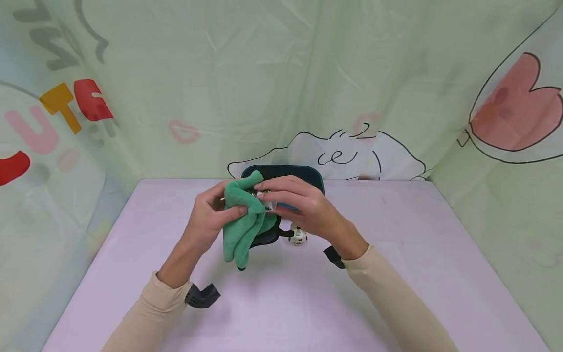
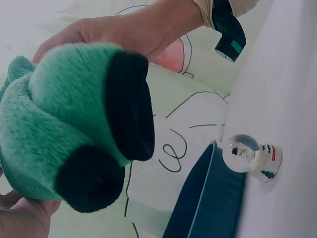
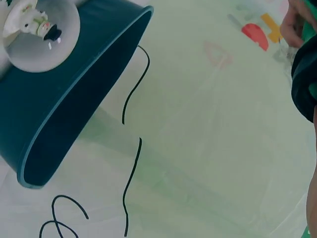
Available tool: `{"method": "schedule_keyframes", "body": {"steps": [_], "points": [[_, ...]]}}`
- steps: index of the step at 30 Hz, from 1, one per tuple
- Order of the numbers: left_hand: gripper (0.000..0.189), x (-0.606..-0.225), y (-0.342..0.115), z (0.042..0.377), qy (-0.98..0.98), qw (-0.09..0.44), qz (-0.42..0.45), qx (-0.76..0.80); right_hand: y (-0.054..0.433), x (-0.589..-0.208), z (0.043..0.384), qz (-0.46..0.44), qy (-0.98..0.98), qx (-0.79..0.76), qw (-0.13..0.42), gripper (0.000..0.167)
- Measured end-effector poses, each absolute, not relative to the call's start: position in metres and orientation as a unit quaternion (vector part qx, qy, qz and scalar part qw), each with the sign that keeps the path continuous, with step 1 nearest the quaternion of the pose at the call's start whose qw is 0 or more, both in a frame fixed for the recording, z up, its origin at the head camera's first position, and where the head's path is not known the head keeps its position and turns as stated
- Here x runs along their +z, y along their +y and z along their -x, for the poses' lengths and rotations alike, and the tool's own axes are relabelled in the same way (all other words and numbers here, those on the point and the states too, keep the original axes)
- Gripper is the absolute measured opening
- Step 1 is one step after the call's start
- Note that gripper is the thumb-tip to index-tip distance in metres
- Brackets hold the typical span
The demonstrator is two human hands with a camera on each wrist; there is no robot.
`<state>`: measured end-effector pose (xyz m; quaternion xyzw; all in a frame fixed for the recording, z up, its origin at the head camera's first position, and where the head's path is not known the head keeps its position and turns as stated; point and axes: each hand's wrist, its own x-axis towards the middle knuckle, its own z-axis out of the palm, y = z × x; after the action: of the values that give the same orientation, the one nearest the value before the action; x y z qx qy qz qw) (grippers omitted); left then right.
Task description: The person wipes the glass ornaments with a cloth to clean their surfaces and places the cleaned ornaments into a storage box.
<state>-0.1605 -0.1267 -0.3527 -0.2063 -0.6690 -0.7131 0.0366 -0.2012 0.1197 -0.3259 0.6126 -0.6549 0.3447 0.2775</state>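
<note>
A soft green plush toy [image 1: 239, 215] with black ends hangs in the air above the table. My left hand [image 1: 212, 215] grips it, thumb across the front of the green fabric. My right hand [image 1: 308, 203] reaches in from the other side, its fingers pinching a printed white tag [image 1: 269, 205] on the toy. In the left wrist view, the toy's two rounded black ends [image 2: 130, 106] face the camera, and the right hand [image 2: 133, 29] is partly behind the toy. A black part [image 1: 264, 238] of the toy hangs below the hands.
Behind the hands, a dark teal bin [image 1: 303, 172] stands at the table's back edge. In front of it is a snow globe [image 2: 241, 152] with a small snowman, on a white decorated base. The lilac-white table [image 1: 281, 303] meets printed curtains at the back and sides.
</note>
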Motion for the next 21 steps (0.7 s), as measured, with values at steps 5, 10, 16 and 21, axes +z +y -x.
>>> {"method": "schedule_keyframes", "body": {"steps": [5, 10, 16, 21], "points": [[0.046, -0.355, -0.126, 0.162, -0.667, 0.018, 0.199, -0.718, 0.123, -0.324, 0.202, -0.626, -0.651, 0.331, 0.274, 0.030], [0.048, -0.355, -0.125, 0.160, -0.672, 0.012, 0.206, -0.711, 0.129, -0.321, 0.198, -0.625, -0.665, 0.301, 0.274, 0.039], [0.048, -0.356, -0.124, 0.159, -0.677, 0.019, 0.232, -0.699, 0.134, -0.321, 0.195, -0.624, -0.671, 0.279, 0.287, 0.042], [0.052, -0.357, -0.124, 0.159, -0.683, 0.046, 0.283, -0.671, 0.132, -0.325, 0.195, -0.609, -0.673, 0.312, 0.281, 0.037]]}}
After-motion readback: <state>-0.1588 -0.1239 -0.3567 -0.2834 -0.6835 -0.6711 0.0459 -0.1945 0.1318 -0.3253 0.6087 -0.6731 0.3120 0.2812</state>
